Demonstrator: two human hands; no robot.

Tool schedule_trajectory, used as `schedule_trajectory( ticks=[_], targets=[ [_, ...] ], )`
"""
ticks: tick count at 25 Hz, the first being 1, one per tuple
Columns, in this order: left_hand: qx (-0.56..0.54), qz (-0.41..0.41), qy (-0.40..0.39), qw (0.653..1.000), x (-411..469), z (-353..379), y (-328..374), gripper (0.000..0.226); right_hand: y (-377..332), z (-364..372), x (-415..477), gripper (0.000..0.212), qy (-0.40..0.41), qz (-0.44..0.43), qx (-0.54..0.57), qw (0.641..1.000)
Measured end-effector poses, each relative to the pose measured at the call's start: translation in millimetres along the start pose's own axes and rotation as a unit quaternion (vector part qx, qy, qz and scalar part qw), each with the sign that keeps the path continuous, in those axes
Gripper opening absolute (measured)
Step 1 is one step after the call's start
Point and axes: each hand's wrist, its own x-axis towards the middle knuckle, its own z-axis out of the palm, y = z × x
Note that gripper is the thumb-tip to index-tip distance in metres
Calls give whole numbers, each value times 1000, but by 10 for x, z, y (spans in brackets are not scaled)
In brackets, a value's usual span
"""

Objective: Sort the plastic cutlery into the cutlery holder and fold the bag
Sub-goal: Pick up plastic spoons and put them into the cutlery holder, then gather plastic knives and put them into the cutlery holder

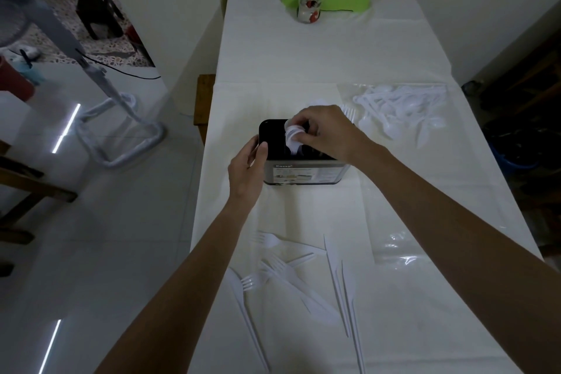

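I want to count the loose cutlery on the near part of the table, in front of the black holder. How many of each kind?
Forks: 3
Knives: 3
Total: 6
The pieces overlap, so one more may be hidden.

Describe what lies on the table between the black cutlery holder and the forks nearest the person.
Nothing. The head view shows only bare white tablecloth between the cutlery holder and the forks.
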Motion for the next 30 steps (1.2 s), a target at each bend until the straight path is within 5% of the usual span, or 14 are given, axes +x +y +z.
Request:
schedule_trajectory(
  ticks=[11, 17, 22, 27, 30],
  targets=[
    [-1, -45, -63, 997, -98, -176, -118, 24, -59, 121, -217, 24, 91, 81, -24, 992],
    [98, -59, 35, 993, -730, -587, -547, 14, 42, 262, -890, 39, 189, 129, 85, 970],
    [237, -84, 89, 964, -1381, -874, -723, 6, 78, 748, -1809, 26, 160, 187, 95, 965],
    [333, -181, 67, 923, -1649, -875, -850, 30, 128, 1212, -2629, 9, 91, 325, 71, 939],
    [380, -180, 56, 906, -1664, -797, -773, 37, 88, 1342, -2781, 18, 97, 356, 64, 927]
  ],
)
